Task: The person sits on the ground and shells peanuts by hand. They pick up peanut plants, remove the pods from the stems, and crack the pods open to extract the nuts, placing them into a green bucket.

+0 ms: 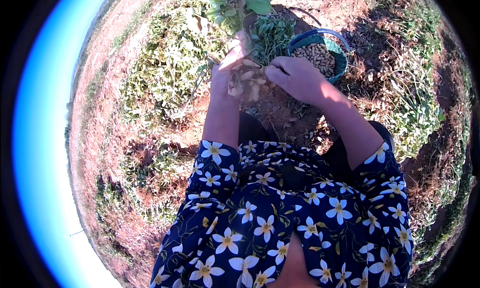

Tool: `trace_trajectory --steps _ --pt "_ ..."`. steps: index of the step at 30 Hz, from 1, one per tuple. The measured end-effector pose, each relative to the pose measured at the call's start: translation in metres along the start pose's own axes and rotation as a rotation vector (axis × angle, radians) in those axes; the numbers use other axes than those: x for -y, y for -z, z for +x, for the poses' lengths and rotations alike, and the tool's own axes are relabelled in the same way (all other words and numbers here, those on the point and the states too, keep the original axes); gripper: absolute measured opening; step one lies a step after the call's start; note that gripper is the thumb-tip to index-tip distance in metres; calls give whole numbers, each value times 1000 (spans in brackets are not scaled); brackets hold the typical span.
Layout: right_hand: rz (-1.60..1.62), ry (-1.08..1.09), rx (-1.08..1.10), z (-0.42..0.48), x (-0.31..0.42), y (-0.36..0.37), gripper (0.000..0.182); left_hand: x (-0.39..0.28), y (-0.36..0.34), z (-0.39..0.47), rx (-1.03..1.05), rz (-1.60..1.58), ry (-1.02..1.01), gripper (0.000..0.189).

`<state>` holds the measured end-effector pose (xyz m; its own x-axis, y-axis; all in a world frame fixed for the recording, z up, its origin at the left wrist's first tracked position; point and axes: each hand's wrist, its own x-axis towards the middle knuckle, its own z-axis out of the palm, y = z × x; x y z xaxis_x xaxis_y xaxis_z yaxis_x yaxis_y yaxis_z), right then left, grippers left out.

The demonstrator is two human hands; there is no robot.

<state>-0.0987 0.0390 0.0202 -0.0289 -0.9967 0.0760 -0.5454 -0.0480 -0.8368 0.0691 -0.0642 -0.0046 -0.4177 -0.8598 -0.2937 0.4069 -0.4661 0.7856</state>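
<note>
My left hand [230, 65] grips an uprooted peanut plant [240, 16] by its stems near the roots. Its green leaves point away from me at the top of the view. A cluster of pale peanut pods [247, 82] hangs from the roots beside my left palm, slightly blurred. Curled fingers of my right hand [294, 76] meet the right edge of this cluster; whether a pod is between them is hidden. Just beyond my right hand stands a green woven basket [340, 59] with a blue handle [326, 31], holding many loose peanuts [317, 57].
Pulled peanut plants [165, 59] lie in a heap on the left. A darker bunch of greenery [275, 35] rests left of the basket. More plants [412, 112] with pods lie along the right. Reddish soil [273, 119] shows between my knees.
</note>
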Motion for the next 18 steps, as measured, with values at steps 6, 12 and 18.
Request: trace_trajectory --steps 6,12,18 --pt "659 -94 359 -17 19 -1 31 9 47 15 343 -219 145 30" --pt "385 46 10 -7 6 -7 26 20 14 -1 221 107 23 51" --pt "101 155 -27 -6 5 -16 26 21 5 3 248 161 8 52"
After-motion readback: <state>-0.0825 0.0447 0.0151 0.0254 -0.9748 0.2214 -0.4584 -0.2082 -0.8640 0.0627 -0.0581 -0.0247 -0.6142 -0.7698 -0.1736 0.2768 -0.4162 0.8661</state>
